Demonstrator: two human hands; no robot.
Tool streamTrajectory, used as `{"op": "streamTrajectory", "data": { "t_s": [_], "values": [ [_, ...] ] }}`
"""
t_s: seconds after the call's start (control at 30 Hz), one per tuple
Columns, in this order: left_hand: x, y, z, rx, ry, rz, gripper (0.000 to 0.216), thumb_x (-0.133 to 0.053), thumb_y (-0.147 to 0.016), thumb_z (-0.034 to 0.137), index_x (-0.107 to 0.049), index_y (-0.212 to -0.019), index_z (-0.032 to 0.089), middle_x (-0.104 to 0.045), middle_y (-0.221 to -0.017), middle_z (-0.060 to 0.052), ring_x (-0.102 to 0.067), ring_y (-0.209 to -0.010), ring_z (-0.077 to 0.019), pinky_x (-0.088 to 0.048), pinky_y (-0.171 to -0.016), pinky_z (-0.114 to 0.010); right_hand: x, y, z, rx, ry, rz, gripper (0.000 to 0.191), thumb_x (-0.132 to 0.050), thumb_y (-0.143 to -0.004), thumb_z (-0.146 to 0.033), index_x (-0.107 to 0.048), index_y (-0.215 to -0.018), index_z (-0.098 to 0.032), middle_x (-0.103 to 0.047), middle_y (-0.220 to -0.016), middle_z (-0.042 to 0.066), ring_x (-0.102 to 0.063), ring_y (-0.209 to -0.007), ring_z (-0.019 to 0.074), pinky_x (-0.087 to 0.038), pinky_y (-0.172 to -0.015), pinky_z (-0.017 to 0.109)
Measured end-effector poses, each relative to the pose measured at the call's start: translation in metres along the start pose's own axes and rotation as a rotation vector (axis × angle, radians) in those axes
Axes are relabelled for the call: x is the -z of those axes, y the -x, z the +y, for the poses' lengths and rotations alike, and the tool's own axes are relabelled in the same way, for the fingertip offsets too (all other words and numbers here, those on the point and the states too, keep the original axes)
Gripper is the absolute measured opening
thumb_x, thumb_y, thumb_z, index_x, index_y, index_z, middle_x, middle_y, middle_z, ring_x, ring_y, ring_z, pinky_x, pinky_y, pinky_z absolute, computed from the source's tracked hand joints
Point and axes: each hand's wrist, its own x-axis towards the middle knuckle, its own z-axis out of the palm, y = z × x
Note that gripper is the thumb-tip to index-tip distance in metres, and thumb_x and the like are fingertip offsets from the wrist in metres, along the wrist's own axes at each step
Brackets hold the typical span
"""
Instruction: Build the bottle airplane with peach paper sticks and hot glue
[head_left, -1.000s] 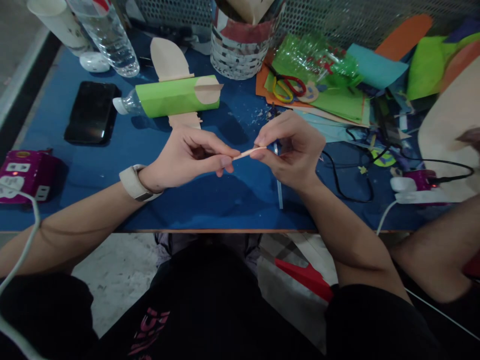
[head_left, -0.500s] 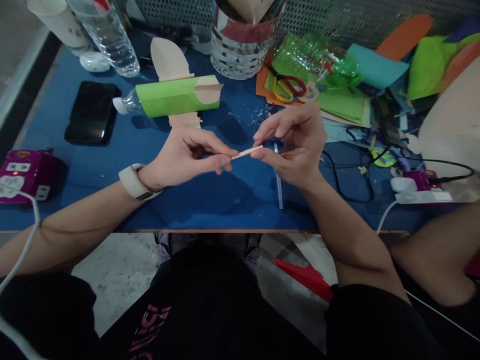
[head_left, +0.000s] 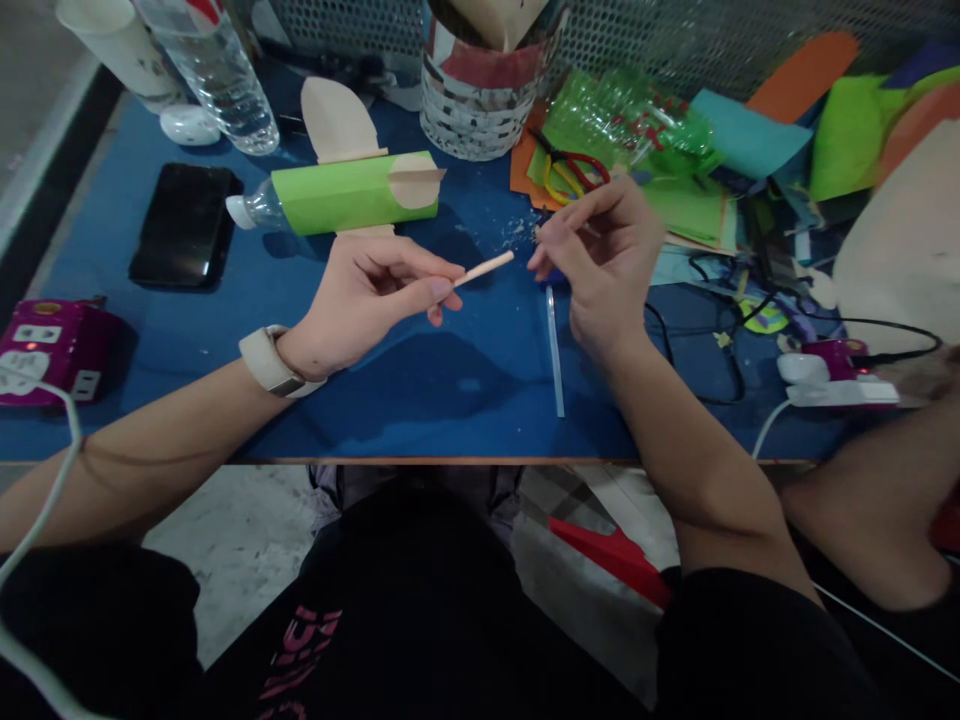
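My left hand (head_left: 367, 300) pinches one end of a thin beige paper strip (head_left: 484, 268), which points right and slightly up over the blue table (head_left: 420, 400). A white watch (head_left: 266, 362) sits on that wrist. My right hand (head_left: 604, 255) hovers just right of the strip's free end without touching it, its fingers loosely curled and apart, with nothing seen in them. A thin clear stick (head_left: 555, 350) lies on the table below the right hand. Behind the left hand lies a bottle wrapped in green paper with beige wings (head_left: 352, 195).
A black phone (head_left: 184, 225) and a purple power strip (head_left: 45, 345) lie at the left. A water bottle (head_left: 217, 70), a woven basket (head_left: 480, 100), scissors (head_left: 574, 170) and coloured paper sheets (head_left: 697, 190) crowd the back. Another person's arm (head_left: 877, 500) reaches in at right.
My right hand has let go of the strip and drawn away up and to the right. The left hand has tilted the strip's free end upward.
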Motion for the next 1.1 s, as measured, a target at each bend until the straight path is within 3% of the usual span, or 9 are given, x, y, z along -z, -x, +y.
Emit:
{"op": "streamTrajectory", "data": {
  "t_s": [0.13, 0.23, 0.43, 0.57, 0.83, 1.1],
  "values": [
    [0.0, -0.002, -0.005, -0.068, 0.076, 0.066, 0.021, -0.1, -0.099, 0.045, -0.096, -0.105, 0.025, -0.089, -0.088, -0.006, -0.08, -0.065, -0.0151, -0.073, -0.067, -0.029, -0.005, 0.013, -0.009, -0.283, 0.003, -0.293, 0.048, -0.1, -0.089, -0.068, -0.079, -0.102, -0.027, -0.08, -0.096, 0.001, -0.074, -0.072, 0.0173, -0.053, -0.053, 0.03],
    [-0.002, -0.002, -0.004, -0.032, 0.054, 0.075, 0.028, -0.102, -0.096, 0.051, -0.095, -0.103, 0.024, -0.088, -0.088, -0.006, -0.081, -0.067, -0.0167, -0.073, -0.068, -0.03, -0.015, 0.025, -0.025, -0.317, 0.023, -0.401, 0.051, -0.104, -0.085, -0.065, -0.084, -0.109, -0.026, -0.083, -0.106, 0.004, -0.075, -0.077, 0.0174, -0.055, -0.059, 0.03],
    [-0.006, 0.0, -0.002, 0.005, 0.011, 0.069, 0.04, -0.101, -0.093, 0.062, -0.093, -0.098, 0.023, -0.088, -0.088, -0.007, -0.083, -0.072, -0.0203, -0.073, -0.065, -0.032, -0.031, 0.036, -0.04, -0.271, 0.04, -0.367, 0.048, -0.101, -0.089, -0.067, -0.087, -0.109, -0.026, -0.085, -0.107, 0.006, -0.073, -0.079, 0.0184, -0.06, -0.066, 0.032],
    [-0.004, 0.001, -0.006, 0.006, 0.003, 0.058, 0.037, -0.1, -0.094, 0.058, -0.092, -0.101, 0.022, -0.087, -0.088, -0.007, -0.082, -0.069, -0.0199, -0.073, -0.067, -0.034, -0.035, 0.038, -0.04, -0.232, 0.068, -0.318, 0.044, -0.097, -0.094, -0.068, -0.089, -0.1, -0.025, -0.085, -0.1, 0.006, -0.075, -0.082, 0.0201, -0.062, -0.07, 0.034],
    [-0.003, 0.002, -0.005, 0.005, 0.0, 0.046, 0.039, -0.101, -0.094, 0.06, -0.092, -0.1, 0.023, -0.087, -0.087, -0.006, -0.082, -0.068, -0.0199, -0.073, -0.066, -0.034, -0.031, 0.038, -0.037, -0.188, 0.104, -0.293, 0.035, -0.092, -0.101, -0.062, -0.091, -0.095, -0.028, -0.083, -0.095, 0.004, -0.071, -0.075, 0.0185, -0.061, -0.069, 0.036],
    [-0.004, 0.001, -0.001, -0.01, -0.012, 0.058, 0.036, -0.1, -0.096, 0.059, -0.093, -0.1, 0.024, -0.089, -0.088, -0.006, -0.081, -0.066, -0.0181, -0.073, -0.065, -0.031, -0.025, 0.028, -0.034, -0.2, 0.071, -0.239, 0.042, -0.092, -0.099, -0.07, -0.09, -0.096, -0.028, -0.081, -0.092, 0.003, -0.067, -0.065, 0.0149, -0.059, -0.062, 0.033]
  ]
}}
